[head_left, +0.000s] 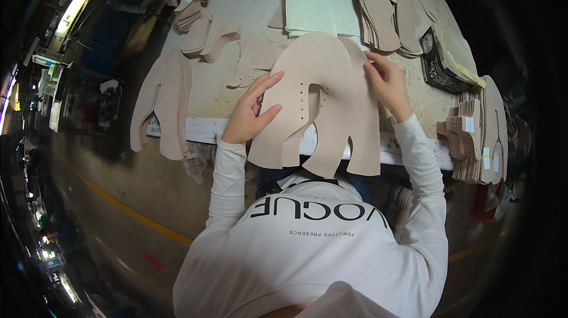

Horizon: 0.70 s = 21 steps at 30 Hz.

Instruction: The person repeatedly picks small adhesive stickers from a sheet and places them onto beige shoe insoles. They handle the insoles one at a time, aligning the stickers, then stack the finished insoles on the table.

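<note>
Two beige leather shoe uppers, each U-shaped with a rounded top and two legs, overlap in front of me at the near table edge. The front upper [281, 119] has a row of small punched holes beside its inner slit. Behind it and to the right shows the other upper [364, 116]. My left hand [251, 111] lies against the front upper's left edge, thumb and fingers spread apart. With thumb and fingers, my right hand [390, 87] grips the rear upper's right edge. Its lower fingers are partly hidden.
Stacked uppers [171, 99] overhang the table's left edge; more stacks [467, 134] stand at the right. Smaller cut pieces [222, 39] lie left of centre. Pale green lined paper [319, 7], bundled leather pieces [376, 13] and a black box [441, 60] sit farther back.
</note>
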Available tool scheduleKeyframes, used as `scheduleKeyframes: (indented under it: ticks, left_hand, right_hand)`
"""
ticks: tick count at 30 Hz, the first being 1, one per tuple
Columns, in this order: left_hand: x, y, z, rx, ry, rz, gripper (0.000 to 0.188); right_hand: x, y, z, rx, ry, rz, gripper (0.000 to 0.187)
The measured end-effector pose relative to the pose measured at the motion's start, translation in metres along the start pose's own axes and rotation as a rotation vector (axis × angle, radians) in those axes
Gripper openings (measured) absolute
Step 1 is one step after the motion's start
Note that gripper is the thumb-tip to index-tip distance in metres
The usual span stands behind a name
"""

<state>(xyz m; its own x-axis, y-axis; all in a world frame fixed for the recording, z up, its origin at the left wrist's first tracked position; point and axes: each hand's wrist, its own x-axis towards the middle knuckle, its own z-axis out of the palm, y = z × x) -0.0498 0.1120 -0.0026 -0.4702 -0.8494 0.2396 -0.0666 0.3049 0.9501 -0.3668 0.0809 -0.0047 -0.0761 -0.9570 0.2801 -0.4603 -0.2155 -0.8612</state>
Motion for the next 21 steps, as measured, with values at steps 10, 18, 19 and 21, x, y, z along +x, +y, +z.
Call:
scheduleKeyframes:
  ticks: [10,18,19,21]
  left_hand:
    - [0.000,-0.019,-0.006,-0.163,0.020,-0.146,0.064]
    - [0.012,-0.026,0.004,-0.058,-0.015,-0.251,0.064]
    - [0.011,-0.024,0.003,-0.060,-0.029,-0.275,0.064]
    - [0.011,-0.022,0.002,-0.015,-0.044,-0.274,0.065]
  right_hand:
    - [-0.017,-0.061,-0.123,-0.023,0.498,-0.211,0.029]
    - [-0.045,-0.104,-0.160,-0.062,0.633,-0.327,0.029]
    - [-0.048,-0.109,-0.163,-0.099,0.647,-0.301,0.030]
    - [-0.054,-0.113,-0.166,0.069,0.650,-0.324,0.029]
